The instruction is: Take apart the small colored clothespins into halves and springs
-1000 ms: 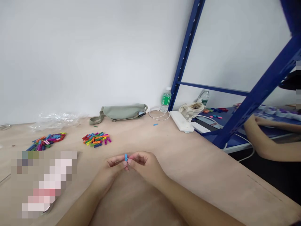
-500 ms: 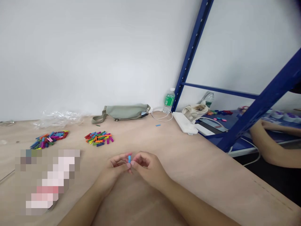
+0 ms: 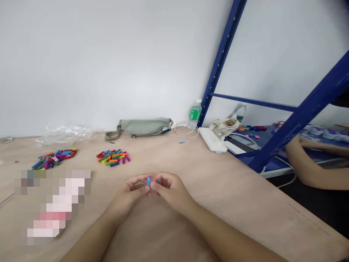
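A small blue clothespin (image 3: 148, 181) stands upright between my two hands, above the brown table (image 3: 152, 229). My left hand (image 3: 133, 191) pinches it between thumb and fingers from the left. From the right, my right hand (image 3: 169, 187) is closed, its thumb and index fingertip at the clothespin's side, on a tiny part too small to make out. Beyond my hands lies a pile of colourful clothespins (image 3: 113, 158), with a second pile (image 3: 54, 159) farther left. Another blue piece (image 3: 181, 142) lies alone near a white cable.
A grey-green bag (image 3: 145, 127), a green-labelled bottle (image 3: 195, 113) and clear plastic (image 3: 65, 134) are along the wall. A white box (image 3: 212, 140) lies by the blue frame (image 3: 218, 69). Another person's arm (image 3: 311, 167) is at the right. A blurred item (image 3: 58, 203) lies left.
The view has shifted slightly, moving everything a little up and left. Both hands keep nearly the same pose around the blue clothespin.
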Demonstrator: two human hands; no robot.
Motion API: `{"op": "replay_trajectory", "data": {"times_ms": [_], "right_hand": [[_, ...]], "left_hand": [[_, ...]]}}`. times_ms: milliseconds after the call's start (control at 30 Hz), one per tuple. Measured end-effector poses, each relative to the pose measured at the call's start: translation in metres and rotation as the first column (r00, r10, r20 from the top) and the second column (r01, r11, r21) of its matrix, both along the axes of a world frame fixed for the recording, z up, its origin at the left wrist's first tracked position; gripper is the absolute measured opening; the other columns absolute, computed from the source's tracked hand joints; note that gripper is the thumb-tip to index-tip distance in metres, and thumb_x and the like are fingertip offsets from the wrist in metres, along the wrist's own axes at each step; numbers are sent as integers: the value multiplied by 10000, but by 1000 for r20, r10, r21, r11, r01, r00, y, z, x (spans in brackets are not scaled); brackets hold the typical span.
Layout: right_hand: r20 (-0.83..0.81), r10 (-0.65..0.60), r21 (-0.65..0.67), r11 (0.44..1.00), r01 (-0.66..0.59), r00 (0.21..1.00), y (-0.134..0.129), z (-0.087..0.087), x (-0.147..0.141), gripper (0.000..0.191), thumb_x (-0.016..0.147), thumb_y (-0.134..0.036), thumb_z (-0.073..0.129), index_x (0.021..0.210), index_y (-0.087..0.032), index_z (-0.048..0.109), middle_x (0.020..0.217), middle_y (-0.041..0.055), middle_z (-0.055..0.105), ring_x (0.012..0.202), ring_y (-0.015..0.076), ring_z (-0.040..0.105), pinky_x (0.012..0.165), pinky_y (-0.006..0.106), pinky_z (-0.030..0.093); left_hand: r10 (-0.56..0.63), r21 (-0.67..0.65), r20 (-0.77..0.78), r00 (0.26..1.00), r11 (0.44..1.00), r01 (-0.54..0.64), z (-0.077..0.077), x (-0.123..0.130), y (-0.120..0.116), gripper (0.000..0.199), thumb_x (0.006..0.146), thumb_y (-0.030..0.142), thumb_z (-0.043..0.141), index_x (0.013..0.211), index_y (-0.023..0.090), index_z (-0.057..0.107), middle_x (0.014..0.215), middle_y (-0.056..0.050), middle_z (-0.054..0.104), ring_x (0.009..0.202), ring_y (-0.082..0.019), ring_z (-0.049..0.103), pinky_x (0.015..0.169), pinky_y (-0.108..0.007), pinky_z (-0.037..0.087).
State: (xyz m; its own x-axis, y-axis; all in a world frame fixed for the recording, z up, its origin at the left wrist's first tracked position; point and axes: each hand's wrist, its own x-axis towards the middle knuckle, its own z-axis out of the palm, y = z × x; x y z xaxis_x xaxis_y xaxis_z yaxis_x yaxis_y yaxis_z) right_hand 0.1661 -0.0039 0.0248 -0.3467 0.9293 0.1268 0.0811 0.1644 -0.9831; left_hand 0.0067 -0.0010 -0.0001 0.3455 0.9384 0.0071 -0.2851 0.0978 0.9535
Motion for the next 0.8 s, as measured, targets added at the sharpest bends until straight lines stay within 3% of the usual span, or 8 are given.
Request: {"op": "replay_trajectory", "data": {"times_ms": [167,467,800], "right_hand": [[-8,0,7,1000,0,1000,0,-2,-1,202,742,-336,540,663,-152,569,574,3,568,528,101,502,504,206,402],[-54,6,-9,1000,-7,999,-1,1,-3,188,746,-310,540,641,-155,555,572,-5,572,519,96,496,518,211,404],[-25,27,109,994,-24,999,-7,4,-4,196,794,-300,488,671,-153,528,604,7,584,586,109,544,560,216,430]], "left_hand": [[34,20,58,998,999,-35,-1,1,-1,420,621,206,666,1034,228,595,838,-21,608,679,-148,569,680,-298,438],[-14,9,40,999,1000,14,1,1,-2,425,632,214,660,1050,198,588,796,-38,633,676,-153,569,698,-308,430],[-18,-62,132,991,998,27,5,3,-3,300,619,176,671,916,184,628,835,-38,623,634,-124,558,624,-270,432]]}}
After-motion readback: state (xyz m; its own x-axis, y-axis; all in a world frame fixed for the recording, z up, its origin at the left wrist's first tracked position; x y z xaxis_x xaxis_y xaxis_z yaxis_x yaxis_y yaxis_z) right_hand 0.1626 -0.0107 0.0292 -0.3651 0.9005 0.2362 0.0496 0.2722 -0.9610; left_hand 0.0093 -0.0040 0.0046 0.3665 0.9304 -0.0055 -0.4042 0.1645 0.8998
